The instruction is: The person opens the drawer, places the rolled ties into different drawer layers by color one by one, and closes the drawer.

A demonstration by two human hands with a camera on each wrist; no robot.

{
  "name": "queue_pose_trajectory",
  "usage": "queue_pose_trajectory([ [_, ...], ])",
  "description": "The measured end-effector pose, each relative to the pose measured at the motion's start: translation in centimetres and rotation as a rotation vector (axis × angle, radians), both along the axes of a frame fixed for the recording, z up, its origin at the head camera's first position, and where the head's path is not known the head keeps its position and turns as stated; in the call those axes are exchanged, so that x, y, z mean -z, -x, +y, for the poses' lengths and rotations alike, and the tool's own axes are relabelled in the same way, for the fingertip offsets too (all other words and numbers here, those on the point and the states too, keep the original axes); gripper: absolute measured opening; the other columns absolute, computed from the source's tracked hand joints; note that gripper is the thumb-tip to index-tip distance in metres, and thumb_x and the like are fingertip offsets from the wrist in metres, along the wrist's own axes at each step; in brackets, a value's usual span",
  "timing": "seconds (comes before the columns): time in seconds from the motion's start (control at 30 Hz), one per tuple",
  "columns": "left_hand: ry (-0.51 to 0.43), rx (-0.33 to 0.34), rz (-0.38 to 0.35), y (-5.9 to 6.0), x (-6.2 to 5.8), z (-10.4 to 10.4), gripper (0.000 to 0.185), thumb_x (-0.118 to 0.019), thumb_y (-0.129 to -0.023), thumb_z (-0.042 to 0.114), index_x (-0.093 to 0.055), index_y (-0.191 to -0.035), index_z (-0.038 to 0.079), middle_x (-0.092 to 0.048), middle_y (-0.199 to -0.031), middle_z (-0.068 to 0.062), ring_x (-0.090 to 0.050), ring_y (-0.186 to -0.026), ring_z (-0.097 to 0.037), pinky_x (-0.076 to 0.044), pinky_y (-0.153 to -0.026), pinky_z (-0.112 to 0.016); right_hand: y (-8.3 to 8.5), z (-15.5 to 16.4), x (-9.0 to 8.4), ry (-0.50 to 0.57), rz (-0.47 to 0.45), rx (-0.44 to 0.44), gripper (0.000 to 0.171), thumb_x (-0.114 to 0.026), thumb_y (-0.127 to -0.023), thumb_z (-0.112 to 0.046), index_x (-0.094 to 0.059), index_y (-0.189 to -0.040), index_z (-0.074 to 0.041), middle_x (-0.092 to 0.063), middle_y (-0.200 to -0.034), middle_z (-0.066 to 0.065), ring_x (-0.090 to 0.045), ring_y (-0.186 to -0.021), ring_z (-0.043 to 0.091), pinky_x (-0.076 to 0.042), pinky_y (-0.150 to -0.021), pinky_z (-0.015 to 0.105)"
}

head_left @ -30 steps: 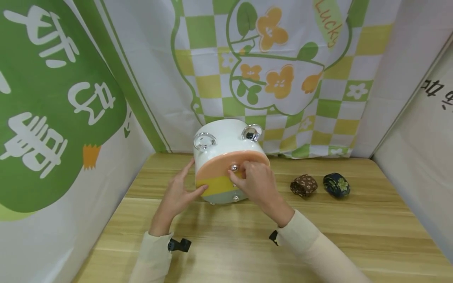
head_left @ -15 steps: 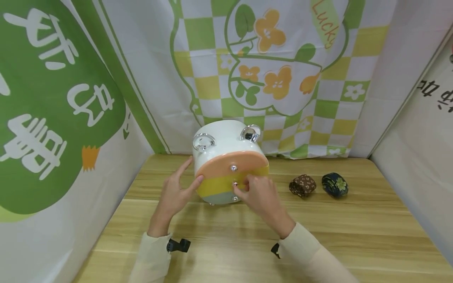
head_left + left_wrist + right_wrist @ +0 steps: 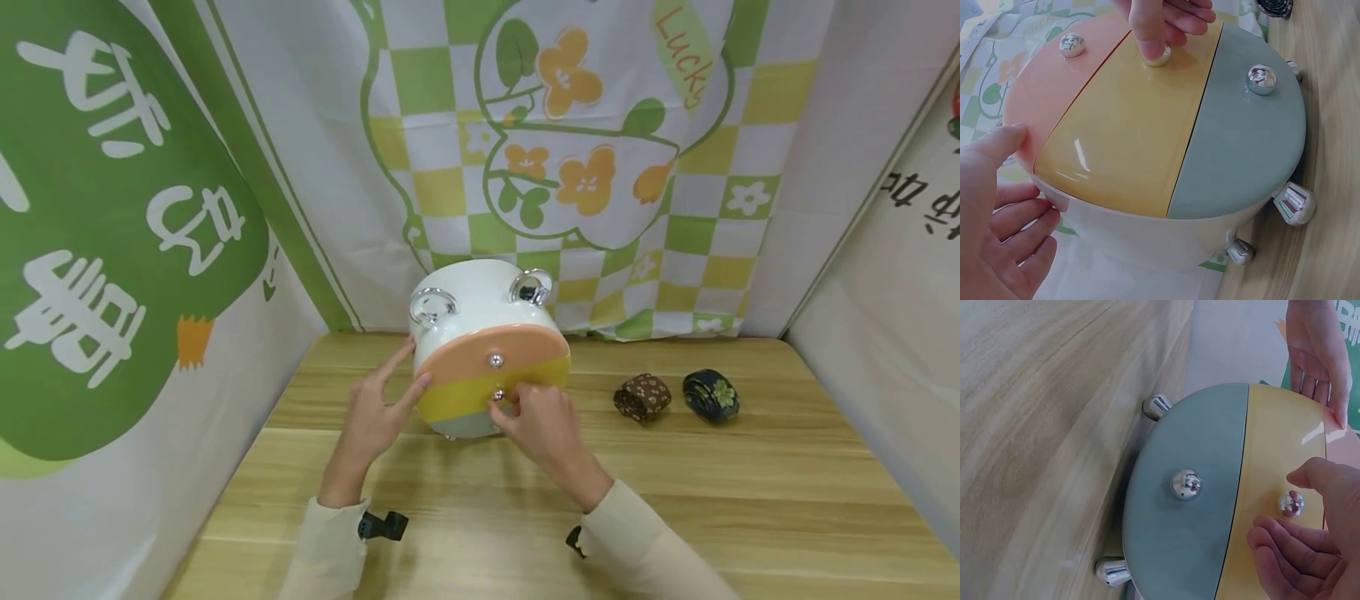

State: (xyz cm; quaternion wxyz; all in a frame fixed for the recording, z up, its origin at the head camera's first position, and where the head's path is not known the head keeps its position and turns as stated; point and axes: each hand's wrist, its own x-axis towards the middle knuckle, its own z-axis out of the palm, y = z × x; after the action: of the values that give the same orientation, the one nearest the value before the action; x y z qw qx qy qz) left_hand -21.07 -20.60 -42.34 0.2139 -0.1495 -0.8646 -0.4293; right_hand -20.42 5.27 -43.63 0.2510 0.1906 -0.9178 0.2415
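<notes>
Case: a rounded case (image 3: pixel 480 346) stands on the wooden table (image 3: pixel 675 492), near its back edge, panelled front facing the person.
Shell: glossy white body (image 3: pixel 476 293); two chrome loops (image 3: pixel 432 292) on top, one toward each side.
Front: three panels divided by thin seams: pink panel (image 3: pixel 457 357) uppermost, yellow panel (image 3: pixel 1129 125) in the middle, grey-green panel (image 3: pixel 1247 128) lowest.
Knobs: one round chrome knob per panel: upper knob (image 3: pixel 496 361), middle knob (image 3: pixel 1291 504), lower knob (image 3: pixel 1186 485).
Feet: tapered chrome feet (image 3: pixel 1295 204) project beneath the grey-green panel.
Right hand: the right hand (image 3: pixel 551 429) is at the middle knob. Thumb and bent fingers stand apart on either side of it, a modest gap showing from the right wrist; no firm hold is visible, and I cannot tell whether the skin touches the metal.
Left hand: the left hand (image 3: pixel 373 417) is at the case's left side, thumb on the pink panel near its rim, fingers loosely extended along the shell; it steadies without clasping.
Wrists: pale sleeves (image 3: pixel 648 533) at both; a black device (image 3: pixel 382 526) at the left.
Table, right side: brown patterned roll (image 3: pixel 642 397) and dark floral roll (image 3: pixel 711 395), side by side, slightly apart.
Backdrop: checked, flowered cloth (image 3: pixel 592 225) behind the case, lettered "Lucky".
</notes>
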Motion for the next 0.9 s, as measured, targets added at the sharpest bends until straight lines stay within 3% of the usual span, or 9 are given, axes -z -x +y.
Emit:
queue_pose_trajectory([
  [0.47, -0.002, 0.001, -0.001, -0.07, -0.12, 0.09, 0.060, -0.072, -0.102, 0.035, -0.054, -0.155, 0.015, -0.053, -0.160, -0.006, -0.051, -0.148, -0.037, -0.041, -0.122, -0.059, 0.55, -0.73, 0.45, -0.016, 0.018, 0.030, 0.052, -0.082, -0.092, -0.033, -0.046, -0.058, -0.019, -0.041, -0.049, -0.011, -0.032, -0.041, 0.001, -0.021, -0.038, 0.014],
  [0.9, -0.006, -0.014, 0.020, -0.11, -0.21, 0.30, 0.060, -0.074, -0.101, 0.032, -0.055, -0.154, 0.013, -0.054, -0.158, -0.008, -0.052, -0.146, -0.038, -0.043, -0.121, -0.059, 0.50, -0.82, 0.36, -0.022, 0.006, 0.044, 0.050, -0.082, -0.091, -0.034, -0.048, -0.058, -0.020, -0.044, -0.050, -0.011, -0.036, -0.044, 0.004, -0.026, -0.039, 0.018],
])
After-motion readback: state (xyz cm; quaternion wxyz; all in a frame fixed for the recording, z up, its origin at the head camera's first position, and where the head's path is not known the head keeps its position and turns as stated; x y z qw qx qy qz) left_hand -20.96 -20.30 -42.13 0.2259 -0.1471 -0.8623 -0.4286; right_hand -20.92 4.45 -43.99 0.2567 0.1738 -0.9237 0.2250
